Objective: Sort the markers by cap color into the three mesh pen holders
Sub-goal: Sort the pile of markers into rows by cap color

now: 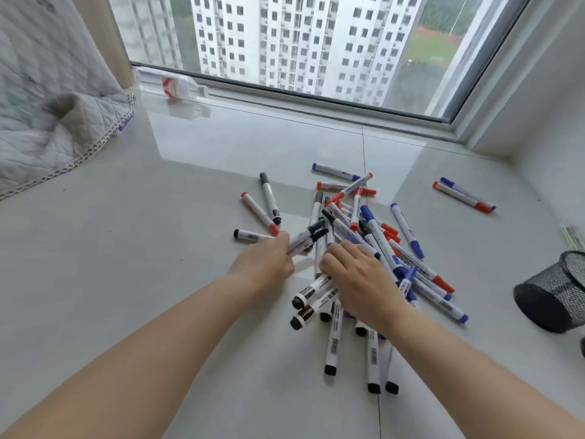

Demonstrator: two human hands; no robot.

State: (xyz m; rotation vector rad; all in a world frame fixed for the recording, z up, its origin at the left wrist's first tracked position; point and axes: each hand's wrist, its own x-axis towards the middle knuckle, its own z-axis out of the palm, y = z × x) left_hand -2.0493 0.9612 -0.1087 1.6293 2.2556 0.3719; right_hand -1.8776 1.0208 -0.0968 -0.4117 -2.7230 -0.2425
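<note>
Marker pile (pixel 364 248) mid-sill, left hand (pixel 266 258) gripping black markers (pixel 308 237)

A heap of markers (pixel 364 248) lies mid-counter (pixel 158 248) under both hands — a mesh holder (pixel 554 293) on its side to the right, a bottle (pixel 172 87) behind by the window (pixel 300 42), a quilt (pixel 47 106) at left.

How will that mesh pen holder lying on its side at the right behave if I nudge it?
The mesh pen holder is round and lies on its side, so a nudge would probably roll it. It looks like thin open mesh and shows nothing inside, so it is likely light. The glossy tile floor may also let it slide.
</note>
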